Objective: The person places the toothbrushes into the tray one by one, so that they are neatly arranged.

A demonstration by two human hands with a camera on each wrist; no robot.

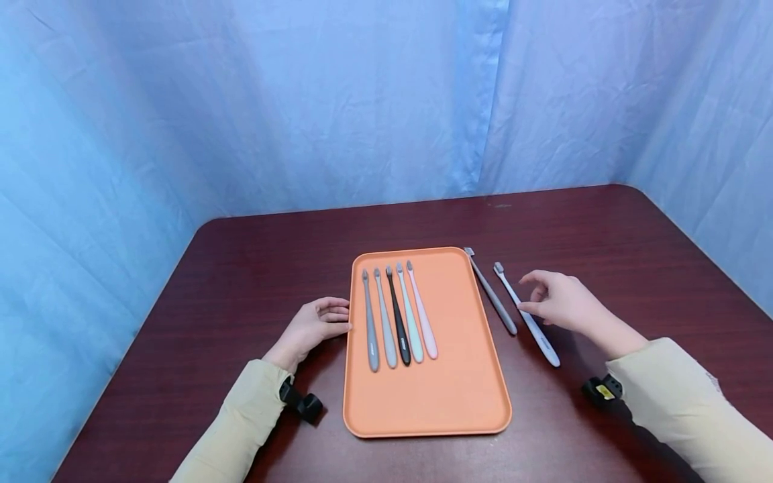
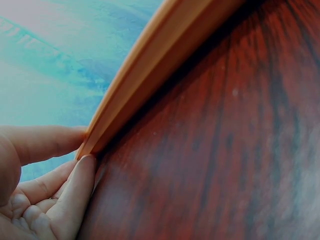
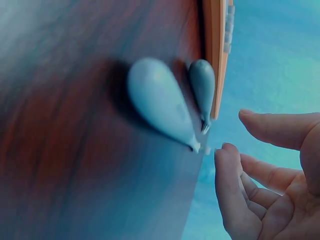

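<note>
An orange tray (image 1: 459, 376) lies on a dark red wooden table (image 1: 241, 268). Several toothbrushes (image 1: 398, 315) lie side by side on its left half: grey, light grey, black, mint and pink. My left hand (image 1: 341, 315) rests on the table with relaxed fingers against the tray's left rim (image 2: 150, 65); the left wrist view shows my left hand (image 2: 82, 149) touching that edge. To the right of the tray lie a dark grey toothbrush (image 1: 492, 295) and a white toothbrush (image 1: 531, 325). My right hand (image 1: 528, 295) hovers over the white one, holding nothing. The right wrist view shows both handles (image 3: 160, 102) ahead of my right hand (image 3: 235, 132).
Blue curtains (image 1: 362, 100) hang around the table on three sides. The table's rounded corners lie at the far left and far right. Black wrist straps (image 1: 302, 402) sit on both cream sleeves.
</note>
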